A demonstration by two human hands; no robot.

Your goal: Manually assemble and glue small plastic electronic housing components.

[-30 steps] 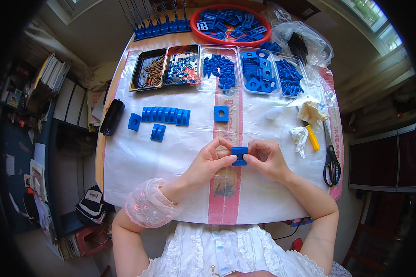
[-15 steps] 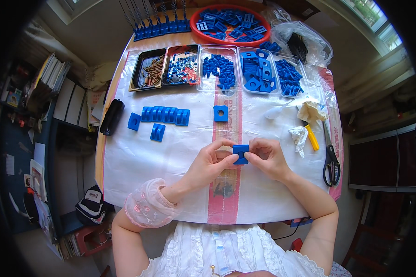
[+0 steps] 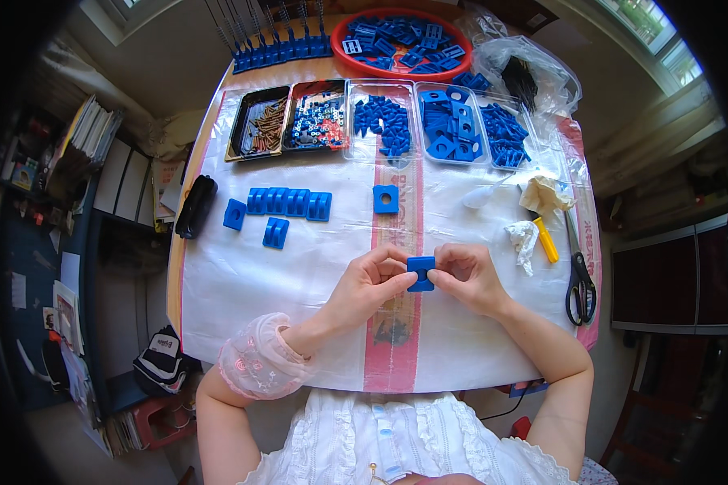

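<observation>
Between my two hands, near the middle of the table, is a small blue plastic part (image 3: 421, 265) with a rounded opening in its face. My left hand (image 3: 374, 283) pinches its left side between thumb and fingers. On the right side, my right hand (image 3: 466, 280) grips it the same way, thumb tip on the face. Just beyond lies a flat blue square plate with a round hole (image 3: 386, 199). Off to the left are a row of blue ridged parts (image 3: 289, 203), a single ridged part (image 3: 275, 233) and another holed square (image 3: 234, 214).
Trays of screws (image 3: 268, 123), nuts (image 3: 319, 121), small blue pieces (image 3: 384, 121), blue plates (image 3: 453, 125) and more blue pieces (image 3: 505, 133) line the back. A red basin (image 3: 340, 58) stands behind. Scissors (image 3: 580, 291), a yellow-handled tool (image 3: 546, 240) and crumpled tissue (image 3: 523, 242) lie right; a black case (image 3: 196, 206) left.
The blue part in my fingers has tipped slightly, showing a little more of its lower face. Both hands stay in nearly the same place.
</observation>
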